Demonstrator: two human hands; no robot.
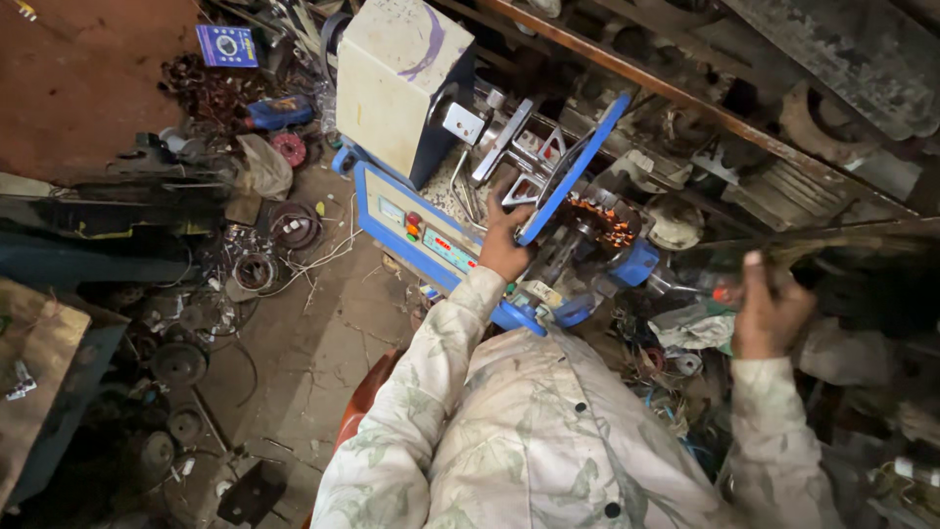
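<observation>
My left hand [503, 243] reaches onto a blue and cream winding machine [401, 211]. Its fingers close on the grey metal winding frame [534, 162], right beside the tilted blue plate [578, 162]. Just right of that plate sits a round stator with orange copper coils [602, 223]. My right hand [769, 309] is raised at the right, blurred, with its fingers curled around a small red-tipped object [724, 292]. What that object is I cannot tell. Both arms wear pale leaf-patterned sleeves.
The cream box housing [397, 73] stands at the machine's back. Scrap rotors, discs and wire [259, 264] litter the dirt floor at the left. A rusty shelf edge [685, 98] with metal parts runs across the upper right. A white rag [695, 328] lies among cables.
</observation>
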